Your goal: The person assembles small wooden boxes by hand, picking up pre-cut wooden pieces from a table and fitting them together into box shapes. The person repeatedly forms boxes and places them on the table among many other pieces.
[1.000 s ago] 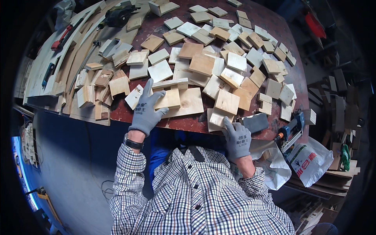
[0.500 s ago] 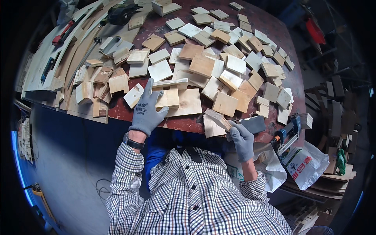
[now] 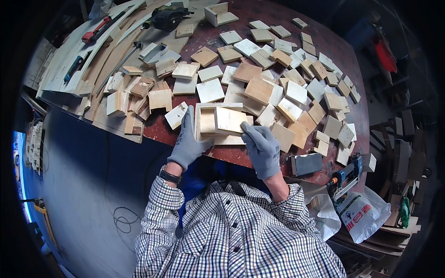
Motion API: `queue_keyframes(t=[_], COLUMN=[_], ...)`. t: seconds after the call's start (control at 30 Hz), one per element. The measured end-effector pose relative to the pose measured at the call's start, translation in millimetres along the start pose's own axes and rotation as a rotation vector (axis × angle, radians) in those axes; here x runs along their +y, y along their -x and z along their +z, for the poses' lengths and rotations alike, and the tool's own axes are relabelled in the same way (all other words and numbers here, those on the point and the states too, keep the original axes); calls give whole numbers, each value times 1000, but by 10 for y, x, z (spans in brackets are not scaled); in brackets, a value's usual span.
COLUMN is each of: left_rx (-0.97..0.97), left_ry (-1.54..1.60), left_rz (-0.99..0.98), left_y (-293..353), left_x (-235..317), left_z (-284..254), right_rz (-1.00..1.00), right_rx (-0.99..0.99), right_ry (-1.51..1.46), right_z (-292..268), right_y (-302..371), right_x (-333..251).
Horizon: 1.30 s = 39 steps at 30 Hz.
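At the near edge of the work table, a small open box of pale wooden boards point(image 3: 198, 121) sits in front of me. My left hand point(image 3: 187, 144), in a grey glove, cups its left side, fingers along the wall and thumb at the near side. My right hand point(image 3: 262, 149), also gloved, pinches the right end of a small wooden board point(image 3: 229, 120). That board is tilted over the box's opening; whether it touches the inner walls I cannot tell. Beneath the box's near side, part of another pale board shows.
Many loose wooden squares point(image 3: 258, 89) cover the dark red table point(image 3: 222, 156). A dark grey block point(image 3: 307, 164) and a blue nail gun point(image 3: 347, 169) lie at the right near edge. Long planks point(image 3: 116, 46) with a red-handled tool point(image 3: 95, 32) are at the left. White plastic bags point(image 3: 364, 213) hang right.
My right hand has brought the wooden board leftward from the table's near edge to over the box. My left hand stays at the box's left side. The whole view has shifted slightly.
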<state>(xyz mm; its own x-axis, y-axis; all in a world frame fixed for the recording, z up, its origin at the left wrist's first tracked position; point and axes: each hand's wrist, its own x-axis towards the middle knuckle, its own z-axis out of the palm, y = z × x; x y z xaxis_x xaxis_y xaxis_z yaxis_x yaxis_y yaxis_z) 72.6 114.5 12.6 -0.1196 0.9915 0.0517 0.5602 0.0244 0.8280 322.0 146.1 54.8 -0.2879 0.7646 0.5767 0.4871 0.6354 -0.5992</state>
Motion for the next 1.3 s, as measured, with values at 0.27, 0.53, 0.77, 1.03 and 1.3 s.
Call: queue_keyframes(t=[0.27,0.53,0.77,1.03,1.3], left_rx=[-62,-128,-294,-290,-360], left_ry=[-194,-800,-841,-940,-843], left_rz=[147,402,383,451,479], left_y=[114,-142,-403,-430,-472], left_x=[19,458,451,363,348], left_z=[13,-103,-95,-75,-129], right_rz=[-208,-130,153,378,312], right_rx=[-122,-67,-114,-158,-243], right_ry=[377,262,-66,-176,60], right_z=[493,529,506,512,571], right_y=[15,29,83,276,234], right_x=[117,134,167,295,359])
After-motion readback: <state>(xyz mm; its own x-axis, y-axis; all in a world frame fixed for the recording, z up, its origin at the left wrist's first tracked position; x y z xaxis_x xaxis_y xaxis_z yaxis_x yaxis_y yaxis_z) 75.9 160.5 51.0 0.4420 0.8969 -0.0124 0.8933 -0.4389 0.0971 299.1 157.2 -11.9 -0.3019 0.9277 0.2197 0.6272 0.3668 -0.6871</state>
